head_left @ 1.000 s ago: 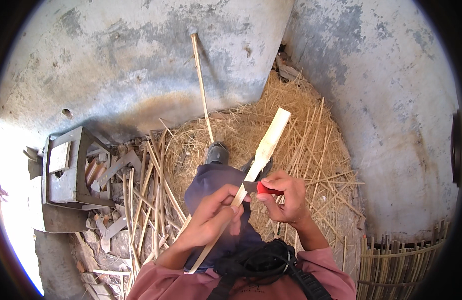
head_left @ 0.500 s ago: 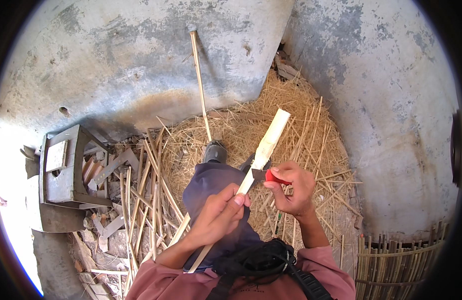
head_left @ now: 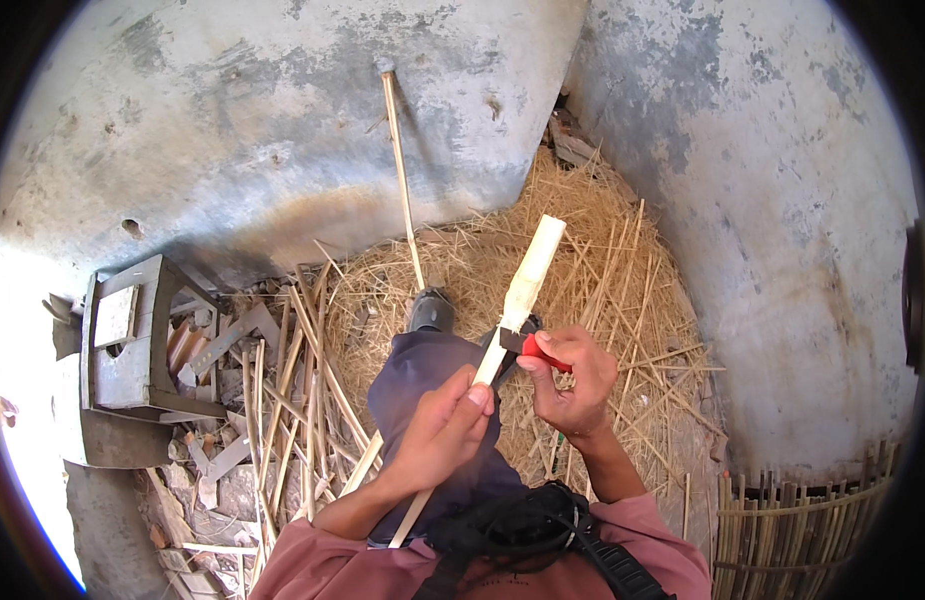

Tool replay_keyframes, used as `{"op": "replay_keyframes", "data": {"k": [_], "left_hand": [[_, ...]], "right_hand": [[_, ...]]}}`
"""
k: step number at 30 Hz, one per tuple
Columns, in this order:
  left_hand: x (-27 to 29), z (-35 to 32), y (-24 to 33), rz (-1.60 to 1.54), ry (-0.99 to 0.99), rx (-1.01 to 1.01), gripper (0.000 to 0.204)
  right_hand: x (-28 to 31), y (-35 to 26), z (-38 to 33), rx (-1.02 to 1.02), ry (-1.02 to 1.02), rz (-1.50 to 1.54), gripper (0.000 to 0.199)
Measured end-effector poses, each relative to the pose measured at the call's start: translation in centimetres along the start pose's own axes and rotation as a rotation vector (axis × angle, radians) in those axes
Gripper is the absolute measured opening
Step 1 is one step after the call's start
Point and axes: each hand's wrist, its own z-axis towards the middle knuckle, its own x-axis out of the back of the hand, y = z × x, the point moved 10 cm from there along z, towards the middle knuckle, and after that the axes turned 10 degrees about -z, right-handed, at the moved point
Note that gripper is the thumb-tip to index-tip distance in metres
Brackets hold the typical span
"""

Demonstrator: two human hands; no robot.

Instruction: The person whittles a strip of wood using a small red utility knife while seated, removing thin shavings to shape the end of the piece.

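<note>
A long pale strip of wood, perhaps bamboo (head_left: 533, 268), slants up and away from my lap. Its far end is broad; a roughly shaved patch lies below that, and the near part is narrow. My left hand (head_left: 445, 420) is closed round the narrow part. My right hand (head_left: 573, 379) pinches the red handle of a knife (head_left: 535, 348), its short dark blade lying against the strip just beyond my left fingers. The blade's edge is too small to make out. Below the strip is my leg in dark trousers (head_left: 422, 375).
Pale shavings (head_left: 462, 265) cover the floor ahead, with loose sticks on the right. Long split canes (head_left: 307, 400) lie at left beside a wooden frame (head_left: 132, 335) and rubble. A stick (head_left: 400, 165) leans on the wall. A slatted cane barrier (head_left: 797, 525) stands at lower right.
The strip's far end has swung slightly left. My right hand and the knife have shifted a little left and toward the near side, staying at the strip; my left hand has barely moved.
</note>
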Motion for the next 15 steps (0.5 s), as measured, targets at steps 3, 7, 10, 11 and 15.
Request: {"op": "replay_keyframes", "data": {"k": [3,7,10,11,15], "left_hand": [[0.2,0.0,0.8,0.197,0.065,-0.1,0.025],[0.1,-0.2,1.5,0.295,0.115,-0.069,0.018],[-0.4,0.2,1.9,0.387,0.111,-0.126,0.017],[-0.5,0.3,2.0,0.429,0.107,-0.158,0.017],[-0.5,0.0,2.3,0.45,0.116,-0.206,0.026]], "right_hand": [[-0.5,1.0,0.0,-0.152,-0.066,0.157,0.027],[-0.5,1.3,-0.6,-0.252,-0.21,0.31,0.026],[0.3,0.4,0.5,-0.164,-0.192,0.172,0.026],[0.7,0.1,0.9,-0.145,-0.174,0.106,0.026],[1.2,-0.6,2.0,-0.12,-0.236,-0.022,0.024]]}}
